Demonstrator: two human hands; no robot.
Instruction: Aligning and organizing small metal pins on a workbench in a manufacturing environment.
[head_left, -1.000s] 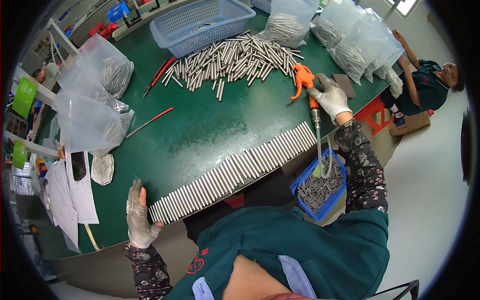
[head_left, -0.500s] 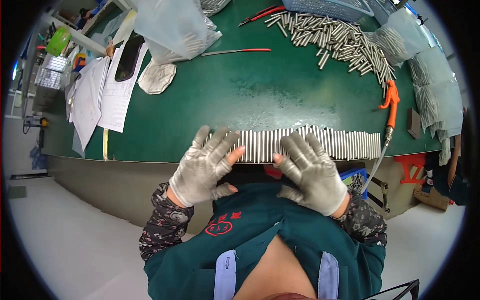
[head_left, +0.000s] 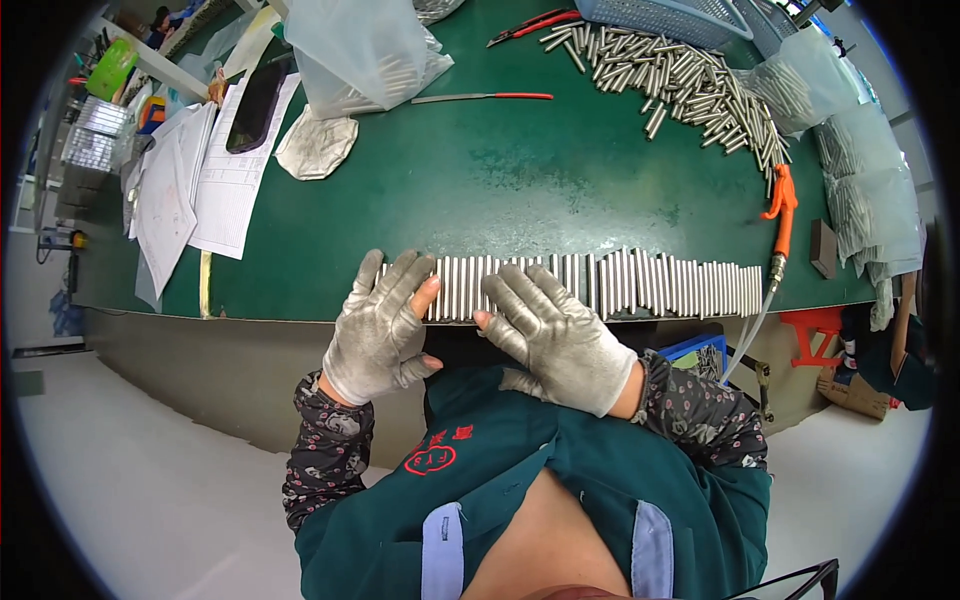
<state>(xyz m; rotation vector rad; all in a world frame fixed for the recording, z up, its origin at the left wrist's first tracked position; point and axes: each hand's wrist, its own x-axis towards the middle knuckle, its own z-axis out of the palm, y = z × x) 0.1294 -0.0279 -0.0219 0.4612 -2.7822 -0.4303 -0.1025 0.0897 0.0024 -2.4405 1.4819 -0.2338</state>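
Observation:
A long row of short metal rods (head_left: 680, 286) lies side by side along the near edge of the green table. My left hand (head_left: 378, 325), in a grey-white glove with bare fingertips at thumb and index, rests flat on the row's left end, fingers stretched out. Over the row's middle-left lies my right hand (head_left: 560, 335), gloved alike, its fingers extended flat on the rods. Between the two hands a stretch of rods shows. Small gaps part some rods just right of my right hand, and their top ends are uneven there.
A heap of loose metal rods (head_left: 690, 85) spreads at the far right below a blue basket (head_left: 665, 18). An orange air gun (head_left: 782, 205) with a hose lies at right, near a dark block (head_left: 823, 248). Far left are papers (head_left: 225, 195), a phone (head_left: 256, 105), a cloth (head_left: 316, 145) and a red-handled file (head_left: 480, 97).
My right hand has slid left along the row, and my left hand has shifted slightly left. Rods under them have moved left, with gaps opening in the middle.

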